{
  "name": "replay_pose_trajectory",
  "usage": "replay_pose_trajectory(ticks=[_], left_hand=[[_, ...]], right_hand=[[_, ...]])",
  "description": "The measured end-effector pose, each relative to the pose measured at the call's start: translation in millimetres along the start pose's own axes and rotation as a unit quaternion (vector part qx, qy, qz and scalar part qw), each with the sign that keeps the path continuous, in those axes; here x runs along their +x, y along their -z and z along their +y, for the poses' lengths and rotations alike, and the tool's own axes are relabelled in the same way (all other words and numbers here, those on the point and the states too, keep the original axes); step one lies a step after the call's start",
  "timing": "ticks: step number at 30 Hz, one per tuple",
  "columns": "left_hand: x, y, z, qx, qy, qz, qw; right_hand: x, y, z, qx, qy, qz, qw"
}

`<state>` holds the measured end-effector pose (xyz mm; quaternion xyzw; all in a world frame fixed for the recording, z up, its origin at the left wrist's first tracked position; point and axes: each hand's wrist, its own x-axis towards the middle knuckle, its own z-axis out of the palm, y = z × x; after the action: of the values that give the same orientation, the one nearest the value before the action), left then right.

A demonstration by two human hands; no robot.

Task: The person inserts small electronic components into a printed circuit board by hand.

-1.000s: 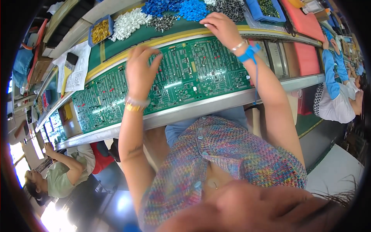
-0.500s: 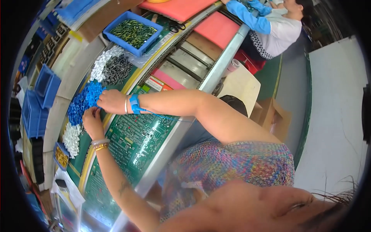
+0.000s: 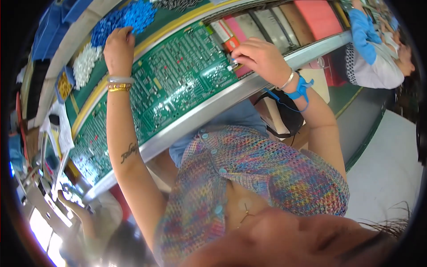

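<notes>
Beyond the right end of the green circuit board point(image 3: 171, 66), a flat white, red and green package point(image 3: 221, 30) carries a printed label, its lettering too small to make out. The board itself bears fine pale markings, likewise too small to read. Over the board's near edge, the person's left forearm point(image 3: 122, 142) shows one short word in dark, slanting script, the only lettering clear enough to read.
</notes>
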<state>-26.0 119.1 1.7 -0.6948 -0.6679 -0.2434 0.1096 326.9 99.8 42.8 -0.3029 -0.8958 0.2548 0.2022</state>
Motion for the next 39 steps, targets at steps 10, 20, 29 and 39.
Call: replay_pose_trajectory(ticks=[10,20,29,39], left_hand=[[-66,66,70,-0.314,0.133,-0.147,0.928],[-104,80,75,-0.373,0.195,-0.147,0.895],[-119,82,79,-0.377,0.245,-0.153,0.880],[-160,114,58,-0.330,0.354,-0.158,0.861]], right_hand=[[8,-40,20,-0.044,0.097,-0.006,0.994],[12,-43,19,-0.085,0.119,-0.039,0.988],[30,-31,14,-0.095,0.186,-0.053,0.977],[194,-118,15,-0.041,0.109,0.117,0.986]])
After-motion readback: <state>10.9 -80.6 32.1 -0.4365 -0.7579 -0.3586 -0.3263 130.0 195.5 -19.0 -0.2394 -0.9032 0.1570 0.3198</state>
